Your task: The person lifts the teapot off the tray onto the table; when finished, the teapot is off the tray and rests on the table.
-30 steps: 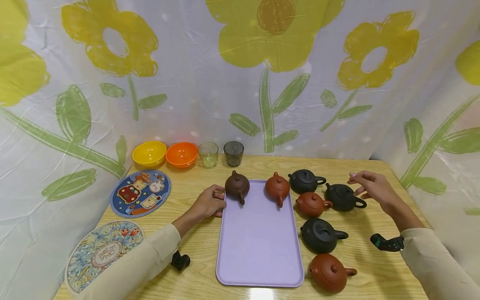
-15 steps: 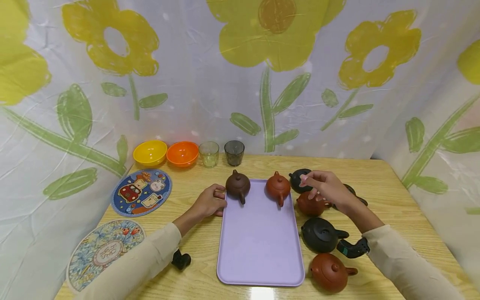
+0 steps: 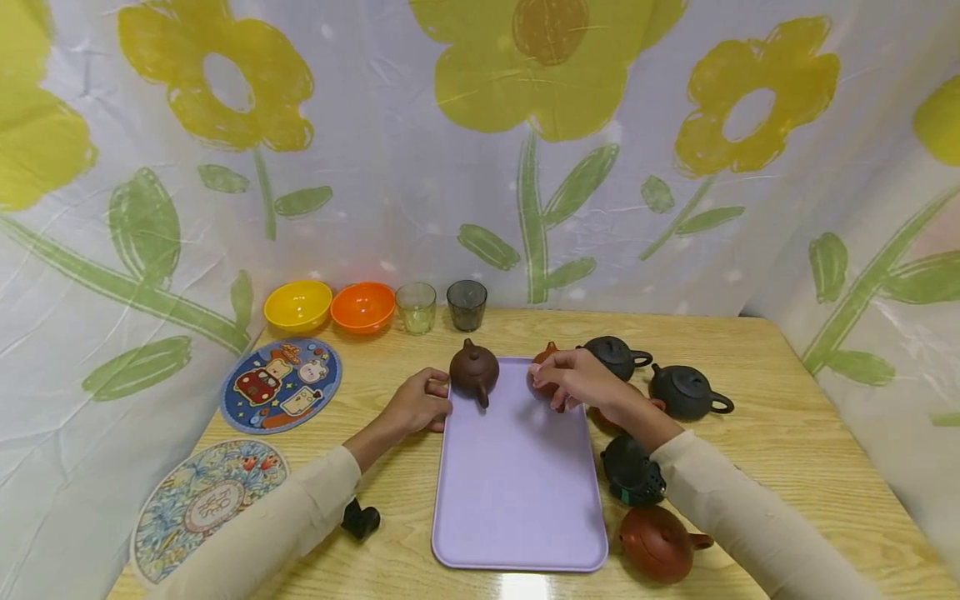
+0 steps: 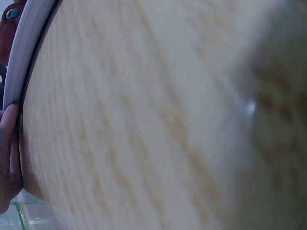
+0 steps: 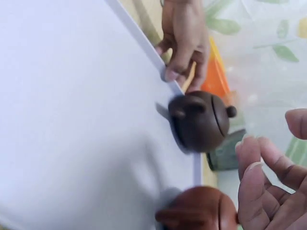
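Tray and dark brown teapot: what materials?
Lilac tray: probably plastic, smooth and satin, judging by its even color and rounded molded rim. Dark brown teapot: likely unglazed clay, matte to satin, showing only soft highlights; coated ceramic is possible.

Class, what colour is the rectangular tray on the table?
The rectangular tray is light purple; the head view shows it best.
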The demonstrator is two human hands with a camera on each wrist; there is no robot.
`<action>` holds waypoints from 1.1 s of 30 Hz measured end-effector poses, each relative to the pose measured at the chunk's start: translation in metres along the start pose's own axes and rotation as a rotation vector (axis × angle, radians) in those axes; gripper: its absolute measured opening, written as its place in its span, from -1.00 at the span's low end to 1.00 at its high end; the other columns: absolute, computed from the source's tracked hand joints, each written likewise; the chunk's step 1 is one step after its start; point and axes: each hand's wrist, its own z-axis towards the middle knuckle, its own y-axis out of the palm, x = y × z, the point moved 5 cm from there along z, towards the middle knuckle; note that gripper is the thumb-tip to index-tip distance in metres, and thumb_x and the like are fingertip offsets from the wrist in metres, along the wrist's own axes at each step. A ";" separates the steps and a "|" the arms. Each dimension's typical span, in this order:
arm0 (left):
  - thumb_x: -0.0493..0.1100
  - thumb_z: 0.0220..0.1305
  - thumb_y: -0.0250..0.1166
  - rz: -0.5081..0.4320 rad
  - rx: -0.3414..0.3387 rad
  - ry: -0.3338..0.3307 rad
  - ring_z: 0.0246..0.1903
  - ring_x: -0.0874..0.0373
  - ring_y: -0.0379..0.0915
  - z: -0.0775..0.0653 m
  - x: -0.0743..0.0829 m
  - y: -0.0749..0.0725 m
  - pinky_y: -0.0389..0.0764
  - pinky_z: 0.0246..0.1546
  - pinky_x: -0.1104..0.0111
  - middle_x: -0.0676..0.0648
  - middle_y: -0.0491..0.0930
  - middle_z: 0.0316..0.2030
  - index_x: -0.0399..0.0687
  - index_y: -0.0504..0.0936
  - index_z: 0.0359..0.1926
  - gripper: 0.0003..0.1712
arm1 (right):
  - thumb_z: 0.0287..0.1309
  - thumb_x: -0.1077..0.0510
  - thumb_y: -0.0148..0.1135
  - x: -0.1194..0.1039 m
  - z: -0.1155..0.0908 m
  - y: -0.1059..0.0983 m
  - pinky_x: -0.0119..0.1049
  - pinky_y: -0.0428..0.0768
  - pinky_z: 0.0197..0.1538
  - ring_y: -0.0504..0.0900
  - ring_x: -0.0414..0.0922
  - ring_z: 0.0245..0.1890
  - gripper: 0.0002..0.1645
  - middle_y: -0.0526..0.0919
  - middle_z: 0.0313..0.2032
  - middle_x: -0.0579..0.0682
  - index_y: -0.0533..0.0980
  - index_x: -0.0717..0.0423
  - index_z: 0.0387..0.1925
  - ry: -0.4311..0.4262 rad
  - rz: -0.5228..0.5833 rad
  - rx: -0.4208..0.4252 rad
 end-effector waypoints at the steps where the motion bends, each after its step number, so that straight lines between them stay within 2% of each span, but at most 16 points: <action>1: -0.39 0.14 0.29 -0.001 -0.001 0.000 -0.37 0.07 0.57 0.000 0.000 0.000 0.76 -0.46 0.26 -0.23 0.50 -0.03 -0.20 0.43 0.26 -0.38 | 0.34 -0.08 0.20 0.000 0.003 0.004 -0.23 0.63 -0.35 0.67 0.02 -0.40 -0.58 0.64 -0.07 0.14 0.63 0.22 -0.13 0.009 0.005 -0.008; 7: -0.39 0.15 0.29 -0.005 -0.005 0.012 -0.42 0.09 0.57 0.001 -0.001 -0.001 0.76 -0.47 0.25 -0.23 0.50 -0.05 -0.22 0.42 0.28 -0.37 | 0.35 -0.07 0.20 -0.002 0.022 0.025 -0.31 0.49 -0.49 0.55 -0.14 -0.54 -0.58 0.65 -0.09 0.14 0.66 0.21 -0.08 0.034 -0.026 -0.037; 12: -0.40 0.14 0.29 -0.012 -0.008 0.013 -0.43 0.08 0.57 0.002 -0.001 -0.001 0.76 -0.48 0.25 -0.24 0.50 -0.04 -0.22 0.41 0.28 -0.37 | 0.34 -0.06 0.19 0.002 0.037 0.042 -0.30 0.54 -0.47 0.64 -0.13 -0.51 -0.58 0.70 -0.04 0.08 0.67 0.19 -0.04 0.057 -0.068 -0.052; 16: -0.40 0.14 0.28 -0.021 -0.007 0.015 -0.40 0.08 0.57 0.002 -0.002 -0.001 0.76 -0.48 0.23 -0.24 0.50 -0.04 -0.22 0.42 0.27 -0.38 | 0.32 -0.11 0.22 0.007 0.049 0.054 -0.31 0.59 -0.44 0.65 -0.12 -0.48 -0.57 0.72 -0.10 0.09 0.68 0.19 -0.14 0.067 -0.062 -0.059; 22: -0.40 0.14 0.28 -0.021 -0.002 0.010 -0.38 0.07 0.58 0.002 -0.001 0.000 0.76 -0.46 0.23 -0.26 0.50 -0.01 -0.21 0.42 0.27 -0.38 | 0.32 -0.14 0.23 0.008 0.054 0.066 -0.32 0.60 -0.46 0.62 -0.13 -0.51 -0.55 0.72 -0.22 0.08 0.71 0.18 -0.27 0.089 -0.051 -0.049; 28: -0.39 0.14 0.28 -0.024 -0.005 0.013 -0.39 0.07 0.57 0.001 0.000 0.000 0.76 -0.46 0.23 -0.25 0.50 -0.02 -0.21 0.42 0.26 -0.38 | 0.31 -0.12 0.24 0.007 0.058 0.073 -0.36 0.54 -0.52 0.56 -0.15 -0.57 -0.53 0.64 -0.38 0.03 0.69 0.24 -0.34 0.097 -0.047 -0.041; 33: -0.39 0.15 0.29 -0.012 -0.004 0.013 -0.39 0.09 0.58 0.000 0.000 -0.001 0.76 -0.46 0.24 -0.25 0.50 -0.02 -0.21 0.42 0.26 -0.39 | 0.34 -0.07 0.22 0.006 0.060 0.078 -0.37 0.56 -0.52 0.56 -0.16 -0.59 -0.57 0.62 -0.37 0.04 0.67 0.25 -0.33 0.098 -0.022 -0.060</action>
